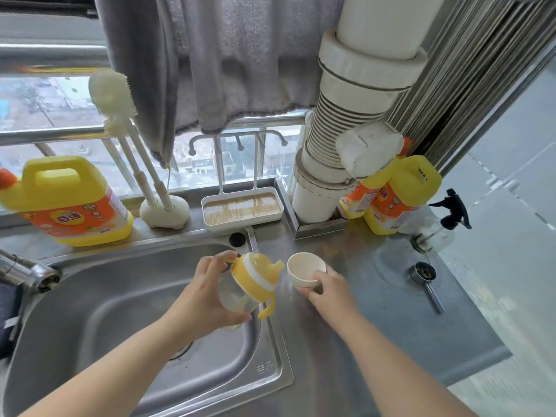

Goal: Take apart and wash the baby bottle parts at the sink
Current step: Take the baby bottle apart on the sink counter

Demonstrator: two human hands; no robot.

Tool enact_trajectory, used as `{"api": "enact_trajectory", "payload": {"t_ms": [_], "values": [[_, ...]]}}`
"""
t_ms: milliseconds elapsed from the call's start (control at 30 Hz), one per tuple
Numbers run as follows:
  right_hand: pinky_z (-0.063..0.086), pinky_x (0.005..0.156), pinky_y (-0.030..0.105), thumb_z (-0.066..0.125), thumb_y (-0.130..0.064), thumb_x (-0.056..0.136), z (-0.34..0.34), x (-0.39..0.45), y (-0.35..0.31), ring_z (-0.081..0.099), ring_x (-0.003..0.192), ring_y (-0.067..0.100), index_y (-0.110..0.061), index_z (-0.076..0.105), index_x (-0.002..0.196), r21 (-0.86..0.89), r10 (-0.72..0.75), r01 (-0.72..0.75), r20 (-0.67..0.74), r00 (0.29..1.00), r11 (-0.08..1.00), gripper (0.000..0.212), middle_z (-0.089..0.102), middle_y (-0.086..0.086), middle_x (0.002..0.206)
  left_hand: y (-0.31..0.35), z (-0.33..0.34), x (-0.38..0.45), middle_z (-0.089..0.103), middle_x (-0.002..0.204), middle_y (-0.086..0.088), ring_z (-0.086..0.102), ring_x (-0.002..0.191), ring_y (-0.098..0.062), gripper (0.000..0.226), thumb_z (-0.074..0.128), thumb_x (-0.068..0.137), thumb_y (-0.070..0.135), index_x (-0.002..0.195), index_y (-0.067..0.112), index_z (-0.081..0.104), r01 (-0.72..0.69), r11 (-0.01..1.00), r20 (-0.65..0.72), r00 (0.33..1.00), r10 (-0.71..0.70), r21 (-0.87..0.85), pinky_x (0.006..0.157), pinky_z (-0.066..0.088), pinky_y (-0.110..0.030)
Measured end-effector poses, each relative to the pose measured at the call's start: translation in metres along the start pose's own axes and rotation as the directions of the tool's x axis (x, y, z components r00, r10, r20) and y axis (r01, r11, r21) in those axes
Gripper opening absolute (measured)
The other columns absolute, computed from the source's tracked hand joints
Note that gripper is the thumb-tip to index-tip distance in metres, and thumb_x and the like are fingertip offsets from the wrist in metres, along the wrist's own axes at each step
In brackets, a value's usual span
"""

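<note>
While the left hand (207, 291) grips the baby bottle (248, 285) by its clear body, tilted over the sink's (126, 299) right edge w/ its yellow collar and spout pointing toward the window, the right hand (326, 285) holds a small cream cap (306, 269) on the steel counter (376, 323), just beside the bottle, fingers curled round its near side. Bottle's yellow handles hang below the collar. Behind the sink: yellow detergent jug (64, 203) at left, bottle brushes (120, 115) standing in a cream holder, white drying tray (242, 207), two more jugs near the white pipe (355, 115). Black-topped spray bottle (442, 218) at far right.
</note>
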State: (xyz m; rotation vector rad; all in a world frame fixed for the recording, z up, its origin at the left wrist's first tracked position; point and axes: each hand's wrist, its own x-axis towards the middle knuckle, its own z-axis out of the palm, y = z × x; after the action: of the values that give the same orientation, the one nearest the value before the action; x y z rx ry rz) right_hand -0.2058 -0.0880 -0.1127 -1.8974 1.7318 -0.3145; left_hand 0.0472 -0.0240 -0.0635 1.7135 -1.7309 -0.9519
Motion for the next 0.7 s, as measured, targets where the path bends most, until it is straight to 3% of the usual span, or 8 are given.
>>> {"api": "enact_trajectory", "payload": {"t_ms": [133,200,267,467,533,600,633,700], "values": [[0.04,0.089,0.026,0.069,-0.035,0.082,-0.001,-0.005,0.002,0.042,0.125,0.027,-0.021,0.057,0.075,-0.008,0.041,-0.041,0.07,0.997,0.999,0.021,0.033,0.007,0.152,-0.001,0.002,-0.004,0.028,0.119,0.015,0.038,0.114,0.001,0.097,0.091,0.05,0.033,0.118,0.053,0.024,-0.017,1.0,-0.014,1.0,0.017,0.0,0.089,0.045,-0.021],[0.035,0.097,0.026,0.07,-0.031,0.082,-0.003,-0.007,0.004,0.032,0.135,0.026,-0.019,0.066,0.087,-0.015,0.078,-0.077,0.088,0.993,0.997,0.013,0.023,0.007,0.157,0.0,0.002,-0.006,0.028,0.12,0.014,0.038,0.113,-0.001,0.096,0.092,0.05,0.031,0.117,0.052,0.026,-0.035,0.999,-0.017,0.999,0.036,0.003,0.083,0.041,-0.01],[0.029,0.105,0.027,0.071,-0.029,0.081,-0.006,-0.009,0.005,0.022,0.14,0.024,-0.018,0.069,0.1,-0.006,0.1,-0.1,0.108,0.989,0.995,0.021,0.015,0.005,0.159,0.001,0.001,-0.008,0.028,0.121,0.013,0.038,0.113,-0.002,0.096,0.093,0.05,0.03,0.117,0.051,0.027,-0.053,0.998,-0.015,0.998,0.053,0.015,0.076,0.037,-0.002],[0.016,0.112,0.028,0.075,-0.031,0.078,-0.019,-0.021,-0.001,0.009,0.144,0.02,-0.025,0.067,0.111,-0.026,0.09,-0.087,0.16,0.983,0.996,0.035,0.012,-0.002,0.159,0.005,-0.004,-0.013,0.028,0.125,0.012,0.039,0.116,-0.004,0.095,0.093,0.051,0.031,0.117,0.052,0.027,-0.084,0.996,-0.013,0.996,0.084,0.029,0.075,0.035,0.003],[0.015,0.109,0.025,0.071,-0.028,0.079,-0.028,-0.025,-0.008,0.014,0.142,0.019,-0.028,0.067,0.11,-0.079,0.002,0.002,0.048,0.999,0.997,0.031,0.022,-0.005,0.156,0.008,-0.006,-0.014,0.028,0.124,0.013,0.039,0.115,-0.004,0.094,0.093,0.051,0.03,0.116,0.052,0.028,-0.097,0.995,-0.021,0.995,0.098,0.019,0.076,0.035,0.005],[0.022,0.104,0.021,0.068,-0.026,0.079,-0.044,-0.03,-0.024,0.032,0.134,0.015,-0.03,0.066,0.109,0.017,-0.109,0.111,-0.096,0.989,0.994,0.03,0.04,-0.01,0.144,0.011,-0.01,-0.014,0.028,0.121,0.017,0.04,0.115,-0.002,0.094,0.093,0.051,0.031,0.116,0.053,0.029,-0.118,0.993,-0.032,0.992,0.118,0.01,0.078,0.033,0.005],[0.029,0.1,0.019,0.067,-0.033,0.077,-0.053,-0.033,-0.037,0.042,0.126,0.01,-0.033,0.063,0.112,0.139,-0.124,0.137,-0.102,0.987,0.981,0.035,0.046,-0.016,0.136,0.013,-0.012,-0.013,0.028,0.119,0.019,0.041,0.115,-0.001,0.094,0.092,0.05,0.032,0.116,0.053,0.029,-0.128,0.992,-0.036,0.991,0.129,0.012,0.08,0.032,0.004],[0.043,0.09,0.016,0.065,-0.054,0.069,-0.072,-0.039,-0.069,0.053,0.11,-0.003,-0.042,0.051,0.121,0.36,-0.145,0.122,0.039,0.989,0.925,0.055,0.05,-0.024,0.124,0.019,-0.018,-0.012,0.026,0.117,0.023,0.041,0.115,0.0,0.093,0.092,0.05,0.034,0.117,0.053,0.03,-0.147,0.989,-0.042,0.988,0.148,0.028,0.085,0.032,-0.003]]}}
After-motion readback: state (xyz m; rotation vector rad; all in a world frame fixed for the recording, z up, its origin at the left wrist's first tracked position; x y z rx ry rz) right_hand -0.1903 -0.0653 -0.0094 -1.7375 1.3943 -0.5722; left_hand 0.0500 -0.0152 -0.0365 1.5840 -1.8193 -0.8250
